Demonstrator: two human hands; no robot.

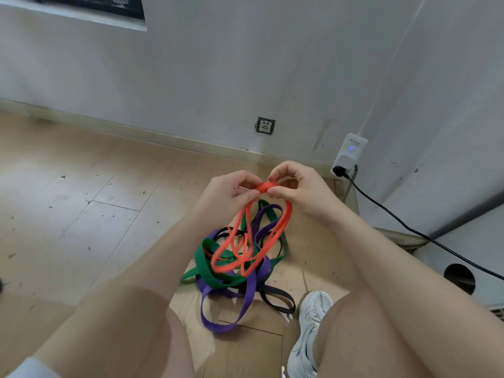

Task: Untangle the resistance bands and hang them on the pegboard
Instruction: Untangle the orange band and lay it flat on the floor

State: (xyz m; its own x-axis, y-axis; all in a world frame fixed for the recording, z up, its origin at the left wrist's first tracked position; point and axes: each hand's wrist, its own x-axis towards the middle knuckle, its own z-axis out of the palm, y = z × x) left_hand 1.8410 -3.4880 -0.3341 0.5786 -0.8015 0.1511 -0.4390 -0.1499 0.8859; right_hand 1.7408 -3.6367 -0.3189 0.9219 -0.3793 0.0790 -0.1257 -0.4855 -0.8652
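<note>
Viewpoint: you look down from a crouch at a wooden floor (81, 203), both forearms reaching forward between your knees.
Left hand (226, 193): your fingers are curled in, thumb and fingertips pinching the bunched top of the orange resistance band (282, 227) from its left side.
Right hand (302, 192): your fingers arch over the same bunch, thumb below and fingertips above, pinching it from the right; the two hands nearly touch at the knot.
Orange resistance band: held raised above the floor at its top, where it is wound into a tight bunch between your hands; its thin loops hang down and cross one another, the lowest reaching the pile beneath.
Green resistance band (207, 264): wide and flat, lying on the floor in the pile, threaded under the orange loops.
Purple resistance band (245, 301): wide, its largest loop lying open on the floor nearest you, another part rising behind the orange loops.
Black resistance band (281, 298): narrow, partly under the others, one loop lying out to the right beside your white sneaker (308, 331).
Wall (245, 64): pale, with a wall socket (265, 125) low down behind your hands.
Corner, right: a white plug-in adapter (347, 156) showing a blue light, with a black cable (425, 236) running along the right wall.
</note>
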